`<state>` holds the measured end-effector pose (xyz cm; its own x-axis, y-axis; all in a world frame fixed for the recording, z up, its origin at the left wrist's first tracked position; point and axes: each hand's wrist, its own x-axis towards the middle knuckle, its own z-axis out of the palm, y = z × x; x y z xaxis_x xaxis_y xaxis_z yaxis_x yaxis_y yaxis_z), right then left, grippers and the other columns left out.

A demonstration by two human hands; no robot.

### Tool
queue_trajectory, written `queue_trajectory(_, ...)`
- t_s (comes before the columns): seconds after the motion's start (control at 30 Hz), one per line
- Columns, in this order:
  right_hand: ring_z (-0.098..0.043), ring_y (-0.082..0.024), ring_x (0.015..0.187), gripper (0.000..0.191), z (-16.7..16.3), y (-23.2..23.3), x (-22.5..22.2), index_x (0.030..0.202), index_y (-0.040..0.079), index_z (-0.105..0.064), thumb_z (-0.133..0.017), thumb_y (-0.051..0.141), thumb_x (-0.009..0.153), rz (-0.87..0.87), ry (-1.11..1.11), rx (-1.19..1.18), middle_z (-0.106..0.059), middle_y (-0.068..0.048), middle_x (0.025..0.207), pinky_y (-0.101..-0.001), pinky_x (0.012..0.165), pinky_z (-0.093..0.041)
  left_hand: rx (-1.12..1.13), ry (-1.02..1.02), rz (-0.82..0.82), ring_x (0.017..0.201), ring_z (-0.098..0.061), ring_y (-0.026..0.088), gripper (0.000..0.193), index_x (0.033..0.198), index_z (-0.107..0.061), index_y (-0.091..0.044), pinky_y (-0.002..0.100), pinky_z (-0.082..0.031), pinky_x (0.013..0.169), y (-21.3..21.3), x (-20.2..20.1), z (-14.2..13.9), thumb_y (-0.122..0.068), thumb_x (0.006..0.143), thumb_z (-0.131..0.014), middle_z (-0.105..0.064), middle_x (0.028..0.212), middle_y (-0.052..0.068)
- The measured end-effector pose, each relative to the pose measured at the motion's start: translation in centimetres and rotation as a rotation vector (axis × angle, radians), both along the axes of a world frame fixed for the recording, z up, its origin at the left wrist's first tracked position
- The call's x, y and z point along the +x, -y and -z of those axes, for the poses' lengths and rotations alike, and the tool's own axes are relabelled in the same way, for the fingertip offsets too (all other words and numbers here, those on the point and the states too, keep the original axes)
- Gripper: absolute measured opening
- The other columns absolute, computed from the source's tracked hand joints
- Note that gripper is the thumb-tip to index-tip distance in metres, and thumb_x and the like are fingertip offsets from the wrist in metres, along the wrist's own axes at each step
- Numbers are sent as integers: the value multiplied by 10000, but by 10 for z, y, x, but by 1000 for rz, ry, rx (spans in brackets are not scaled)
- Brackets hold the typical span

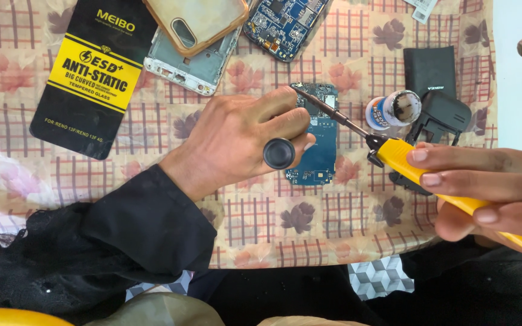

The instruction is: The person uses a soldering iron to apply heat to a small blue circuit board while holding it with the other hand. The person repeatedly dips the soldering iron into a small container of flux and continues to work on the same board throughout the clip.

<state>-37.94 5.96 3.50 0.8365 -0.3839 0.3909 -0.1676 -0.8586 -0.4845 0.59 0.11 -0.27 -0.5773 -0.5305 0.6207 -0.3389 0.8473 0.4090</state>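
Yellow plastic forms the handle of the soldering iron (430, 172), which the right hand (484, 193) grips with its fingers wrapped around the handle. The dark metal shaft of the iron runs up and to the left, and its tip meets the top edge of a blue circuit board (320, 145) lying near the middle of the worktop (261, 223), which is covered with a checked, flower-printed cloth. The left hand (243, 142) lies over the left part of that board, fingers bent and pressing down on it, a big black ring (279, 153) on one finger; a black sleeve (146, 226) covers the wrist. Just right of the board stands a small round open tin (394, 110) with a whitish rim, and beside it a black charger-like block (439, 118) and a flat black rectangular piece (430, 69). Toward the far edge lie a second blue circuit board (285, 24), a silver phone frame (191, 60) and a translucent amber phone case (197, 21) partly on top of the frame. At far left lies a black and yellow flat package (89, 78).
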Motion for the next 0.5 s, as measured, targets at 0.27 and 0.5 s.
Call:
queue_trajectory(0.27,-669,-212,1215,589,4,-5,0,1130,153,-356,-839,118,795,61,9,-42,-660,-37,1229,-290,1004,-632,4,-1,3,703,-684,215,260,1021,-610,-82,377,-547,605,0,0,0,-275,1007,-784,-625,1026,49)
queue_trajectory(0.5,-702,-211,1178,577,12,-3,-1,1128,132,-341,-828,79,823,84,57,-96,-680,-30,1184,-265,935,-656,9,4,-1,704,-689,215,263,1003,-603,-80,375,-543,594,0,-1,0,-276,1009,-779,-631,1025,47)
